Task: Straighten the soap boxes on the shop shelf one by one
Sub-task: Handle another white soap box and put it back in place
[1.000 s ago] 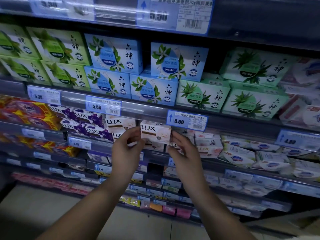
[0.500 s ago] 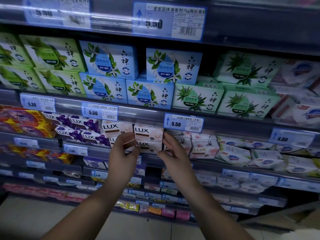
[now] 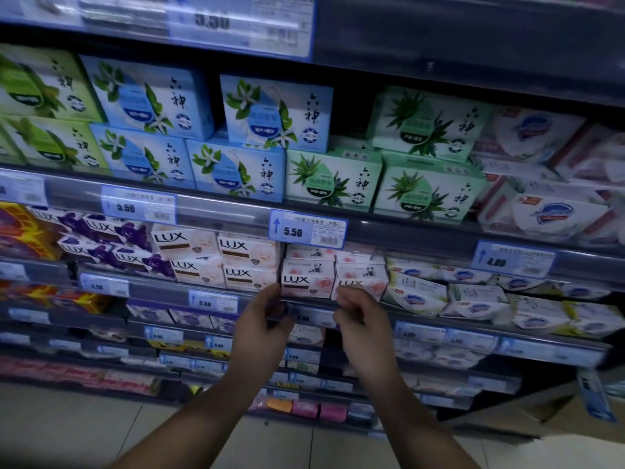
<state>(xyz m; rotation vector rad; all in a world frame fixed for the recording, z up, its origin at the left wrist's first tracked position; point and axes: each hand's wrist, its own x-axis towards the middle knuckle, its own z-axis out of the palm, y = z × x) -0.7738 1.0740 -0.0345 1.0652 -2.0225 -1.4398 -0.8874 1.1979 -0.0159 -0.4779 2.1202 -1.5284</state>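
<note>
White LUX soap boxes [image 3: 248, 252] stand stacked two high on the middle shelf, faces forward. Right of them sits a pink LUX box [image 3: 306, 282], and beside that a second pink LUX box [image 3: 360, 280] is turned slightly askew. My left hand [image 3: 263, 324] is just below the first pink box, its thumb tip at the box's lower left corner. My right hand [image 3: 363, 319] has its curled fingertips at the seam between the two pink boxes' lower edges. Neither hand closes around a box.
Purple LUX boxes [image 3: 101, 228] fill the shelf to the left, and white wrapped soap packs [image 3: 416, 292] lie to the right. Blue boxes [image 3: 148, 96] and green boxes [image 3: 333, 177] stand on the shelf above. A 5.50 price tag [image 3: 307, 228] hangs just above the pink boxes.
Both hands have let go of the white LUX box, now set on its stack, and moved right and down to the pink LUX boxes. The view has shifted right as well.
</note>
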